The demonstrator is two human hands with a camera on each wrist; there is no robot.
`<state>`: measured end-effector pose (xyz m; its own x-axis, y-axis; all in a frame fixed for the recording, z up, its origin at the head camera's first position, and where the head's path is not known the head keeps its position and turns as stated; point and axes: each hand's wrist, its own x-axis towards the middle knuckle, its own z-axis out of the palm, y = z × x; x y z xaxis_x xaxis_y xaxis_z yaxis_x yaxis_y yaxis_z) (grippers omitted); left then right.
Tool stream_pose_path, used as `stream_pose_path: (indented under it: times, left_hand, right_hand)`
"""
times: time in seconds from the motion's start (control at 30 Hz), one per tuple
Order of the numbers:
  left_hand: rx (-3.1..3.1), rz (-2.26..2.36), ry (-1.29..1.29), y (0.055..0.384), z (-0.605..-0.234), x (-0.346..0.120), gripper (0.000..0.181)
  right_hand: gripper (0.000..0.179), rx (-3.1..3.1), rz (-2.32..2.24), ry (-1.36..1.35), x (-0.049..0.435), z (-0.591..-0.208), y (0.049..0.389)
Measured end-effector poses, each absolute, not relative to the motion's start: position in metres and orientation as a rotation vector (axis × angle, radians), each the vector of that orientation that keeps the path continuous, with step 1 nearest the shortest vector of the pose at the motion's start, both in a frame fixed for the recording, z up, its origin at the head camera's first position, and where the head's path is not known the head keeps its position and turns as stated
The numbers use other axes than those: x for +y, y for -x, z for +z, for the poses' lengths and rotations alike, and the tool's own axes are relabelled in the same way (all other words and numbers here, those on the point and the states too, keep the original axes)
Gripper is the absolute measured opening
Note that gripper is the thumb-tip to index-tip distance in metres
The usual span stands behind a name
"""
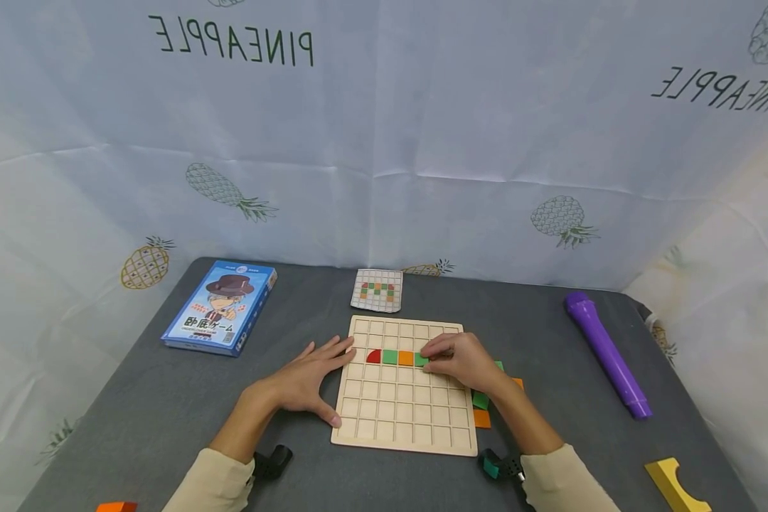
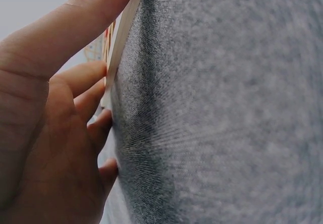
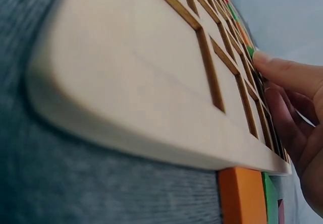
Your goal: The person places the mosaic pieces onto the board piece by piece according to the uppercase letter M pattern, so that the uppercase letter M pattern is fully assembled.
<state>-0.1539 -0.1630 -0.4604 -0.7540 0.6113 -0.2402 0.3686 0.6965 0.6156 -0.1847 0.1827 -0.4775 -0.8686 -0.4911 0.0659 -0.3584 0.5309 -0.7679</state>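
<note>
A pale wooden grid board lies on the dark table. In one of its upper rows sit a red quarter-round tile, a green tile and an orange tile, side by side. Just right of these, my right hand pinches another green tile at the board's surface; its fingertips partly cover it. My left hand is spread along the board's left edge, thumb and fingers touching the rim. Behind the board lies a small pattern card with a coloured grid.
Orange and green pieces lie against the board's right edge, partly behind my right forearm. A blue game box is at the back left. On the right are a purple baton-like tube and a yellow notched block. An orange block shows at front left.
</note>
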Motion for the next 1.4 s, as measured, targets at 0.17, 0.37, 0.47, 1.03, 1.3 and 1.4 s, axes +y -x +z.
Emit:
stream_pose_path:
  times: [0.17,0.37,0.47,1.03,1.3,1.4]
  left_hand:
    - [2.467,0.778,-0.755,0.1537,-0.4590,-0.1620,0.120]
    - [2.461,0.779,-0.746,0.1532,-0.4570,-0.1614,0.119]
    - [2.462,0.779,-0.739,0.1527,-0.4565,-0.1618,0.118]
    - [2.460,0.782,-0.734,0.1521,-0.4572,-0.1624,0.119]
    - [2.465,0.758,-0.748,0.1523,-0.4581,-0.1624,0.119]
    - [2.472,0.745,-0.753,0.1524,-0.4576,-0.1618,0.119]
  right_hand:
    - [0.021,2.619,-1.261,0.732,0.1835,-0.4782,0.1832]
    - [0.021,2.635,-1.260,0.725,0.1826,-0.4789,0.1820]
    - [0.020,2.633,-1.258,0.721,0.1816,-0.4794,0.1819]
    - [0.018,2.624,-1.219,0.662,0.1782,-0.4795,0.1829]
    - [0.018,2.625,-1.208,0.660,0.1789,-0.4807,0.1837]
    - [0.018,2.629,-1.208,0.657,0.1794,-0.4812,0.1843]
